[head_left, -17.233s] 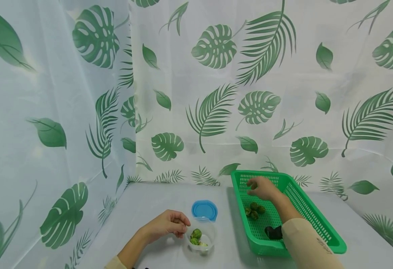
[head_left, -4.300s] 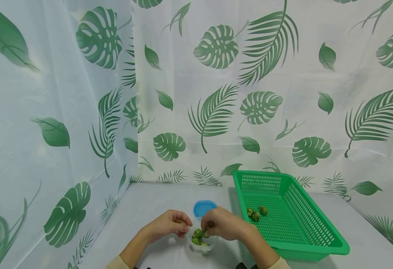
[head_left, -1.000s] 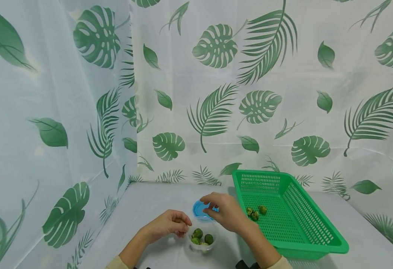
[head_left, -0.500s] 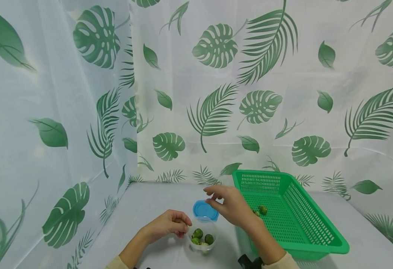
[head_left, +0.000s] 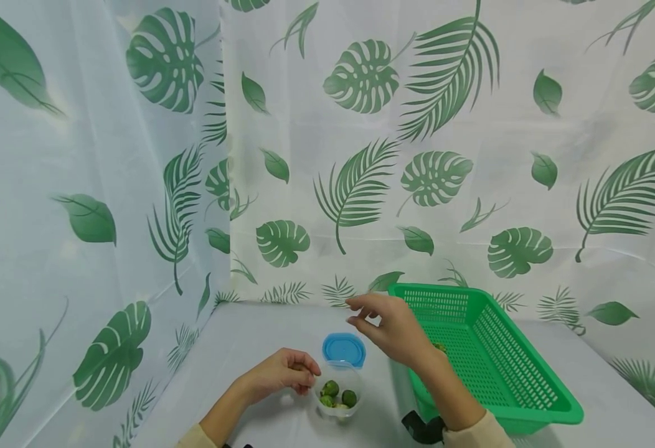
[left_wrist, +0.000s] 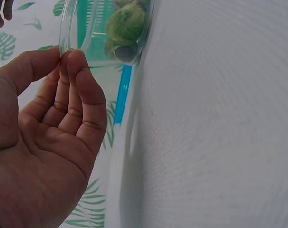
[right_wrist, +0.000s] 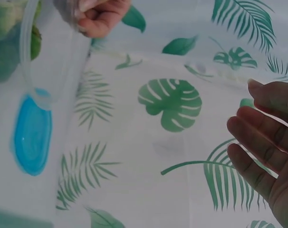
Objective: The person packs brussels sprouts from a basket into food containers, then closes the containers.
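Observation:
My left hand [head_left: 279, 376] pinches the rim of a clear plastic tub [head_left: 353, 373] between thumb and fingertips, as the left wrist view shows close up. Several Brussels sprouts [head_left: 330, 389] lie in the bottom of the tub; one sprout [left_wrist: 126, 23] shows through its side wall. Up and to the right of the tub, my right hand [head_left: 397, 326] hangs in the air with loosely bent fingers and nothing in them. It overlaps the left edge of a green basket [head_left: 507, 373] in the head view. A Brussels sprout [head_left: 441, 346] in the basket peeks out past my wrist.
A blue lid [head_left: 344, 350] lies flat on the white table [head_left: 271, 423] just behind the tub. A black wrist device [head_left: 421, 429] sits by my right sleeve. Leaf-patterned sheets [head_left: 355, 186] stand behind and to the left.
Earlier my right hand reached into the basket, then lowered a Brussels sprout into the tub and released it. Since then it has risen and shifted right. The left hand stays at the rim.

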Motion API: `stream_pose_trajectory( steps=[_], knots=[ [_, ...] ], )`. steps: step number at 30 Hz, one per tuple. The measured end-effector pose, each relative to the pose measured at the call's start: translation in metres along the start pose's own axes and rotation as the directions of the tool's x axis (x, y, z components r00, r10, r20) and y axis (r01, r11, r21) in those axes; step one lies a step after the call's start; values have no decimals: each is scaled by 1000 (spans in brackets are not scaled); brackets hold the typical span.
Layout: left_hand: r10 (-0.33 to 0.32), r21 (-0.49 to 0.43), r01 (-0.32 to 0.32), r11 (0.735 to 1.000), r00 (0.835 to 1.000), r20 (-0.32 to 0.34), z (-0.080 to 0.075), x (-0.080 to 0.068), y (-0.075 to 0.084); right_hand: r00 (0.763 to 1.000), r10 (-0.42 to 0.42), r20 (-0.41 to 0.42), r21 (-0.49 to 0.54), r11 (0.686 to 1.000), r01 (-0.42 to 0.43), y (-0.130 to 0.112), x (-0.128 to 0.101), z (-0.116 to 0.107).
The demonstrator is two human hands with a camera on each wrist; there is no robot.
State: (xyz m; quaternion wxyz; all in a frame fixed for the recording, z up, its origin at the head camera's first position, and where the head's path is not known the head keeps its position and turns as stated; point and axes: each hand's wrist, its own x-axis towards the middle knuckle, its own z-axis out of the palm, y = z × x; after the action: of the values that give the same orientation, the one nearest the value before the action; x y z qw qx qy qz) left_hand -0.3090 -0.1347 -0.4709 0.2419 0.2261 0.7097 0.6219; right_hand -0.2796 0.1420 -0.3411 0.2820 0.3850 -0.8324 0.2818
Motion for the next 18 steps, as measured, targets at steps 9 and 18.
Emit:
stream_pose_trajectory(
  steps=[9,18],
  knots=[
    [8,3,-8,1000,1000,7,0,0,-1,999,29,21,-79,996,-28,2,9,-18],
    [12,-1,-12,1000,1000,6,0,1,-1,996,73,47,-134,989,-66,7,16,-31]
  ],
)
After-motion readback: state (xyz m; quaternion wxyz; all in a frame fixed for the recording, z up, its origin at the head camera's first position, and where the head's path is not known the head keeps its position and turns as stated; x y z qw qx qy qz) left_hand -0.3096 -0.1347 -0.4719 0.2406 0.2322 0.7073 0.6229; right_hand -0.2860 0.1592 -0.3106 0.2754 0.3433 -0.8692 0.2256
